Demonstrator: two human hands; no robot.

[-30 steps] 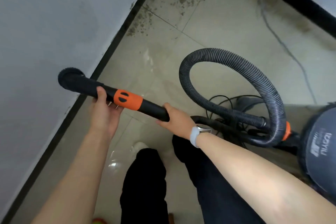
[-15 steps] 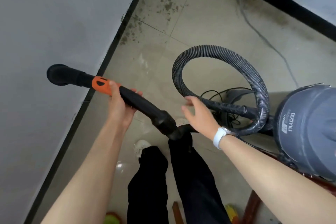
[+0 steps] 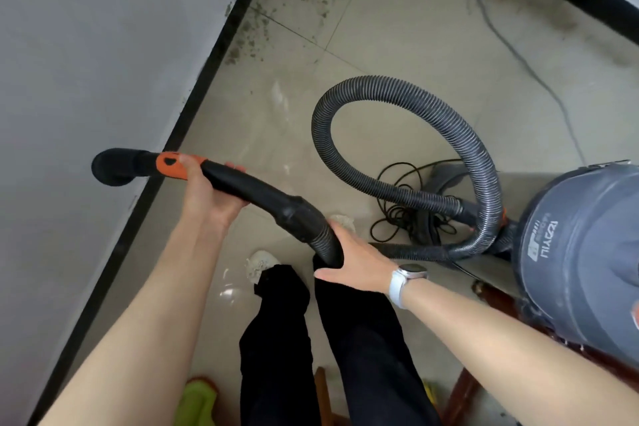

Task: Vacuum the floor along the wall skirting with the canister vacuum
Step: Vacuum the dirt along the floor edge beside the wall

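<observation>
A black vacuum wand (image 3: 249, 187) with an orange collar (image 3: 169, 166) is held out level, above the floor. Its round brush head (image 3: 112, 166) shows against the grey wall (image 3: 86, 45), above the black skirting (image 3: 179, 135).

The left hand (image 3: 207, 194) grips the wand from beneath, just behind the orange collar: its fingers curl up and over the black tube, and the thumb lies on the collar. The right hand (image 3: 359, 259) holds the ribbed hose (image 3: 408, 93) where it joins the wand's curved end. Its grip is loose, the palm against the hose and the thumb stretched out below; how far the fingers wrap round cannot be seen. A pale watch (image 3: 404, 280) sits on that wrist.

From the right hand the hose runs right, rises in one big loop and comes back to the grey canister (image 3: 581, 252), which stands at the right edge. A thin black cord (image 3: 401, 214) lies tangled on the floor beside it.

The floor (image 3: 397, 28) is beige tile, speckled with dark dirt near the skirting and towards the far wall. Below the hands are the person's black trouser legs (image 3: 276, 339) and a pale shoe (image 3: 259, 263). A green cloth (image 3: 197, 401) lies at the bottom edge.
</observation>
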